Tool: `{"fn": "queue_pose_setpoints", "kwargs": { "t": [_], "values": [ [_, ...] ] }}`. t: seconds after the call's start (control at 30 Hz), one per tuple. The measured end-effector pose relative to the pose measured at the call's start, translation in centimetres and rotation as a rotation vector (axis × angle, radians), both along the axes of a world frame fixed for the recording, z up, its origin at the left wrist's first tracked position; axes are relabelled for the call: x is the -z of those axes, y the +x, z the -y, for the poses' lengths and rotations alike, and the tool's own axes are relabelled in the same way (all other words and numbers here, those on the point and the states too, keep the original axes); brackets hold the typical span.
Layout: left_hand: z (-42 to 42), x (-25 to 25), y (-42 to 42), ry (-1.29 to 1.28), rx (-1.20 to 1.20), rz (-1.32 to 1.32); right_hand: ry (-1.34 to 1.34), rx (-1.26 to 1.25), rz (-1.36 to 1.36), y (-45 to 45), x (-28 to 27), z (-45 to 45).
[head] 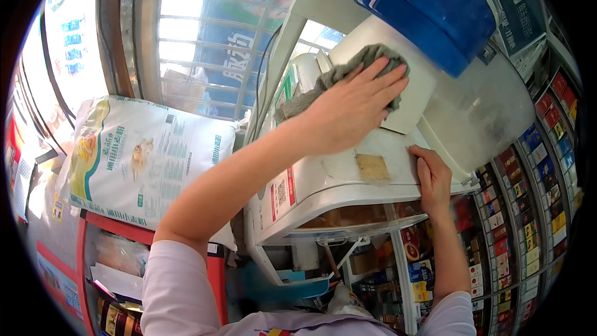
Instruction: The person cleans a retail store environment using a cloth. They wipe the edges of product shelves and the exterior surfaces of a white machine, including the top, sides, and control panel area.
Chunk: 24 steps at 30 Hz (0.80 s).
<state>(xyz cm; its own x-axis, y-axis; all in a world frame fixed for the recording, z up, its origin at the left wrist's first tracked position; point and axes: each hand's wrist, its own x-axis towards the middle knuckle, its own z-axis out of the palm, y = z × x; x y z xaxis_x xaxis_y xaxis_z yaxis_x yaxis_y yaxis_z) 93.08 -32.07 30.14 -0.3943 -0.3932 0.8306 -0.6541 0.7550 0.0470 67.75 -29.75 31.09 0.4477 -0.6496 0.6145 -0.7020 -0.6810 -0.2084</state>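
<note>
My left hand (352, 102) lies spread over a crumpled grey cloth (322, 91), pressing it against the white block-shaped housing (415, 98) on top of a white machine cabinet (308, 177). Part of the cloth is hidden under the palm. On the right, my right hand (433, 177) rests at the cabinet's front edge with its fingers curled; whether it grips the edge cannot be told. A yellowed patch of tape (372, 167) sticks to the cabinet top between the hands. Above the housing sits a translucent blue container (429, 9).
A large printed flour sack (149, 163) lies at left on a red-framed shelf (116, 226). Behind is a barred window (210, 42). A rounded, cloudy clear panel (480, 107) stands at the cabinet's right, near racks of small packs (503, 252). Below is a blue basin (280, 284).
</note>
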Motion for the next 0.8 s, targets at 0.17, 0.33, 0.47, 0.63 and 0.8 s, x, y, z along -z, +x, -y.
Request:
{"fn": "queue_pose_setpoints", "kwargs": {
  "t": [0.17, 0.33, 0.47, 0.63, 0.8],
  "values": [
    [2.7, -2.0, 1.3, -0.032, 0.076, -0.256, -0.01, -0.033, 0.007, 0.3, -0.2, -0.1],
    [3.4, -1.9, 1.2, 0.002, 0.204, -0.441, 0.007, -0.015, 0.002, 0.1, -0.2, -0.3],
    [4.4, -1.6, -0.1, -0.026, 0.126, -0.58, -0.031, -0.031, -0.004, -0.4, -0.2, -0.1],
    [9.6, -4.8, 2.6, 0.419, -0.095, -0.606, -0.026, -0.062, 0.002, 0.4, -0.1, 0.0],
    [3.9, -1.7, 0.8, 0.341, 0.086, -0.63, -0.033, -0.068, 0.011, -0.5, 0.0, 0.1]
  ]
}}
